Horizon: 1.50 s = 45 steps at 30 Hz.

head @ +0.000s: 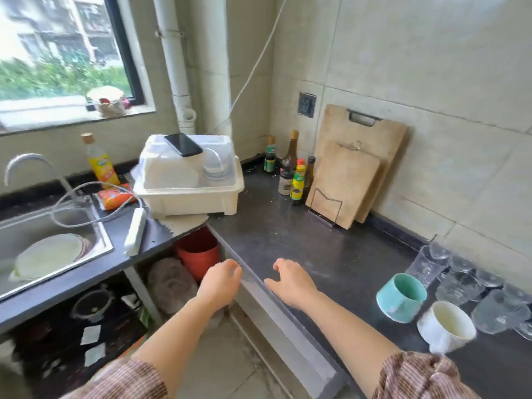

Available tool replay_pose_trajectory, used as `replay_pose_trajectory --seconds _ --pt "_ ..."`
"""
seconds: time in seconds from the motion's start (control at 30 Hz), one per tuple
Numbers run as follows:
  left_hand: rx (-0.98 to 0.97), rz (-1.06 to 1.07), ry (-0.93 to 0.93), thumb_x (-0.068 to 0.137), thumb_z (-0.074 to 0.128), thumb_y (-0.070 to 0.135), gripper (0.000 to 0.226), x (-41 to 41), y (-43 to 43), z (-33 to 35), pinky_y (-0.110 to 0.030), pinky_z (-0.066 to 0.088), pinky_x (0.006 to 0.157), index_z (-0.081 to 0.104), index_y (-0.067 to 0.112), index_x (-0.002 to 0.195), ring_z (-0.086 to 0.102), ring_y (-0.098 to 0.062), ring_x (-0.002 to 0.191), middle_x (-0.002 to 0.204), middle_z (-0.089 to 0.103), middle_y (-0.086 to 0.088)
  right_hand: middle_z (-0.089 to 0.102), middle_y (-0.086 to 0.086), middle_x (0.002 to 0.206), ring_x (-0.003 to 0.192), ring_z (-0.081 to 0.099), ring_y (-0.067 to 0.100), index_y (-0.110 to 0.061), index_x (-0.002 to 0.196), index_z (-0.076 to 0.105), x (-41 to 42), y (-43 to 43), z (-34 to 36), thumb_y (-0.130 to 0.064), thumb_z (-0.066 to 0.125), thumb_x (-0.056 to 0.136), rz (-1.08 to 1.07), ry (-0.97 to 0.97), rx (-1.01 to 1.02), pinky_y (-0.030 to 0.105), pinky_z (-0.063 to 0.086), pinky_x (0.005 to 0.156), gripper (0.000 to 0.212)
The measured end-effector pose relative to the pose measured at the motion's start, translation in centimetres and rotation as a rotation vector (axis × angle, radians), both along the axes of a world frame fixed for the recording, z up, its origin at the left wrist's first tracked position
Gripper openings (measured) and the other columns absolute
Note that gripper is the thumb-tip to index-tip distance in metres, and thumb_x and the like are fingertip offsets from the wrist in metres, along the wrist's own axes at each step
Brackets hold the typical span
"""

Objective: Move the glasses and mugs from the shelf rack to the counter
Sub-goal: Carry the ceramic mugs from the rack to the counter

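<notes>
A teal mug (401, 296) and a white mug (446, 326) stand on the dark counter (302, 240) at the right. Behind them sit several clear glasses (460, 286), with a tall clear cup (426, 264) at the group's near-left end. My left hand (220, 282) hovers just off the counter's front edge, fingers loosely curled and holding nothing. My right hand (290, 279) is over the counter's front edge, fingers apart and empty. No shelf rack is in view.
Two wooden cutting boards (351, 174) lean on the wall beside several sauce bottles (293, 171). A white dish box (190, 180) with a phone (182, 144) on top sits in the corner. A sink (49, 240) with plates is at left; a red bucket (198, 251) sits under the counter.
</notes>
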State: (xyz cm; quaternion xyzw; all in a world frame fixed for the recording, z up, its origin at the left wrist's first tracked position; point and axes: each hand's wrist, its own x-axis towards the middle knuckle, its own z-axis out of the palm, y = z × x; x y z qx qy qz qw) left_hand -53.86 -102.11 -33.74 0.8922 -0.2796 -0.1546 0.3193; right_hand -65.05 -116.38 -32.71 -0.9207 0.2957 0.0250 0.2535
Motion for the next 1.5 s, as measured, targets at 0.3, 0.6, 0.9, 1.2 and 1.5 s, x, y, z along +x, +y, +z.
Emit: replay_pose_trajectory --seconds 0.3,0.6,0.9,1.2,1.5 --pt "0.09 0.373 -0.136 0.094 0.046 0.028 0.026 6.4 27.3 1.4 -0.037 0.049 0.083 0.065 0.013 0.102 0.062 -0.028 0.098 0.103 0.069 -0.01 0.05 0.012 0.133 0.125 0.043 0.03 -0.011 0.134 0.045 11.9 24.5 2.1 -0.041 0.054 0.09 0.453 -0.055 -0.102 0.043 0.042 0.102 0.054" --pt "0.143 0.67 -0.204 0.095 0.042 0.029 0.03 10.4 47.0 5.7 -0.039 0.046 0.089 0.059 0.012 0.113 0.056 -0.032 0.109 0.118 0.062 -0.014 0.046 0.011 0.137 0.127 0.042 0.03 -0.01 0.136 0.04 21.9 42.9 5.1 -0.04 0.054 0.092 0.81 -0.082 -0.217 0.042 0.039 0.101 0.055" --pt "0.23 0.873 -0.296 0.096 0.039 0.029 0.034 20.3 61.8 9.7 -0.039 0.044 0.091 0.056 0.012 0.12 0.053 -0.032 0.113 0.123 0.058 -0.014 0.049 0.011 0.13 0.123 0.042 0.031 -0.01 0.131 0.042 35.7 58.2 9.0 -0.038 0.052 0.091 1.022 -0.265 -0.328 0.043 0.04 0.097 0.05" --pt "0.249 1.027 -0.267 0.095 0.039 0.033 0.034 33.5 74.8 11.3 -0.044 0.045 0.096 0.054 0.017 0.122 0.05 -0.03 0.115 0.124 0.056 -0.011 0.05 0.01 0.13 0.122 0.044 0.03 -0.01 0.131 0.043 51.3 72.6 10.5 -0.039 0.053 0.091 1.109 -0.29 -0.296 0.043 0.041 0.097 0.05" --pt "0.168 1.145 -0.234 0.095 0.042 0.031 0.035 43.2 86.1 11.7 -0.038 0.042 0.098 0.055 0.015 0.123 0.052 -0.031 0.116 0.125 0.057 -0.013 0.05 0.011 0.131 0.122 0.044 0.03 -0.01 0.132 0.044 61.7 84.6 10.5 -0.037 0.053 0.091 1.205 -0.275 -0.265 0.043 0.043 0.095 0.049"
